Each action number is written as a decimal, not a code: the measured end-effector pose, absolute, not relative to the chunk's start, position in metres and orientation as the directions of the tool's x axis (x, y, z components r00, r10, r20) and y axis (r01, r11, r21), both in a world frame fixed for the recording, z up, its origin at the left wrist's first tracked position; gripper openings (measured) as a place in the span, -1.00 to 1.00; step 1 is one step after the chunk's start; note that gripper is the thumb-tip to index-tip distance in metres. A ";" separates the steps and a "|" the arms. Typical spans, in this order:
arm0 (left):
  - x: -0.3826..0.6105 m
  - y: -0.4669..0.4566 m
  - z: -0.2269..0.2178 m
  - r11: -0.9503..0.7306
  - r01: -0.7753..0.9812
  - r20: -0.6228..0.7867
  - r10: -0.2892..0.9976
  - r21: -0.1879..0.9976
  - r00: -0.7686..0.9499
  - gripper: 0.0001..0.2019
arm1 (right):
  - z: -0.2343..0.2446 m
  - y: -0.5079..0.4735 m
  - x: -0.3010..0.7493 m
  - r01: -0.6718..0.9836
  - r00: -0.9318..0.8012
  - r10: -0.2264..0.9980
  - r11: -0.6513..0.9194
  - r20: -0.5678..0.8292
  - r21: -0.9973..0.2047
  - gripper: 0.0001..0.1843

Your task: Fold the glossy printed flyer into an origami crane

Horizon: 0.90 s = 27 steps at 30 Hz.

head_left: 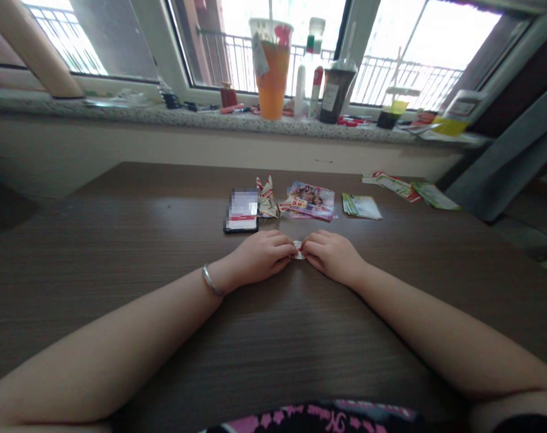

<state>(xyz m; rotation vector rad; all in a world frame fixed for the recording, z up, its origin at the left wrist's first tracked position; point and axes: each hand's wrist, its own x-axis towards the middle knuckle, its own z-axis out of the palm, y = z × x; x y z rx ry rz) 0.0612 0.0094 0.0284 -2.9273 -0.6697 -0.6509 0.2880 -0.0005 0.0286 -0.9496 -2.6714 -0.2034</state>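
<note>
Between my two hands, low over the table, is a small white and red piece of paper. My left hand, with a silver bangle at its wrist, pinches the left side of this paper. The fingers of my right hand are closed on its right side. Fingers hide most of the paper. Just beyond my left hand lies a phone with a lit, blurred screen. Beside it stands a pointed, folded cream and red paper shape.
Behind my hands lie a stack of colourful printed flyers and a stack of green and white papers. More leaflets are at the table's far right. Drink cups, including an orange one, and bottles line the stone windowsill.
</note>
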 end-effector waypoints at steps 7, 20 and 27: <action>0.061 0.009 0.028 -0.897 0.441 0.402 0.403 -0.003 0.822 -0.79 | 0.033 -0.006 0.287 0.631 -0.760 0.592 0.772 0.270 0.083 -0.78; 0.066 0.004 0.036 -0.888 0.448 0.322 0.396 -0.102 0.860 -0.82 | 0.046 -0.015 0.282 0.667 -0.744 0.648 0.737 0.163 0.114 -0.75; 0.066 0.002 0.036 -0.871 0.475 0.334 0.413 -0.128 0.847 -0.81 | 0.051 -0.013 0.285 0.733 -0.678 0.728 0.661 0.100 0.160 -0.80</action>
